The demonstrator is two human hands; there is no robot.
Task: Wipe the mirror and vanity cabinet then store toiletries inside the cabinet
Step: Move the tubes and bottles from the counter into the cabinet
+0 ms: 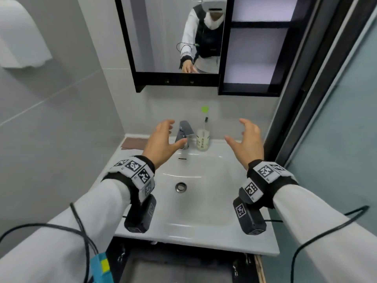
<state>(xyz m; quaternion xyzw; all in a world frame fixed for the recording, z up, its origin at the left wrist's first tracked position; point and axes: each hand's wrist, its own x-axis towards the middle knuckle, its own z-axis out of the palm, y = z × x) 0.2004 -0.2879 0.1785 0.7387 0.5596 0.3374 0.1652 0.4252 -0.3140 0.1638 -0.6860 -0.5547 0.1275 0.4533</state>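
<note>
A black-framed mirror [163, 33] hangs above the white sink [204, 221]; beside it on the right stands the open cabinet [253, 76] with bare shelves. A pale cup [202, 141] holding a toothbrush [205, 117] sits on the sink's back ledge, right of the faucet [184, 130]. A brownish cloth [133, 142] lies flat at the back left corner. My left hand [161, 141] hovers in front of the faucet, fingers spread and holding nothing. My right hand [247, 142] hovers over the right side of the basin, fingers loosely spread, empty too.
A white paper dispenser [22, 37] is mounted on the grey tiled wall at upper left. A glass partition with a dark frame [318, 99] stands close on the right. Below the sink, a dark cabinet opening [179, 264] shows. Cables trail from both wrists.
</note>
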